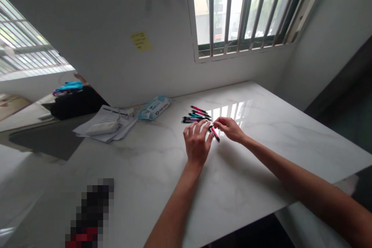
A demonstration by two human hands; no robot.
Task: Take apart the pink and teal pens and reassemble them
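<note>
Several slim pens (pixel 199 115) with pink, blue and black barrels lie in a loose pile on the white marbled table (pixel 157 155). My left hand (pixel 197 145) is just in front of the pile, fingers curved, its thumb and forefinger closing round a dark pen (pixel 211 126). The other end of that pen meets the pinched fingertips of my right hand (pixel 229 128). Most of the pen is hidden by my fingers. Under and between both hands a pink and black pen (pixel 216 135) rests on the tabletop, pointing toward me.
A blue and white wipes packet (pixel 154 107) lies left of the pens, beside a stack of papers (pixel 106 126). A yellow note (pixel 141 41) is stuck on the wall. A barred window (pixel 247 11) is above the table. A pixelated dark shape covers the lower left.
</note>
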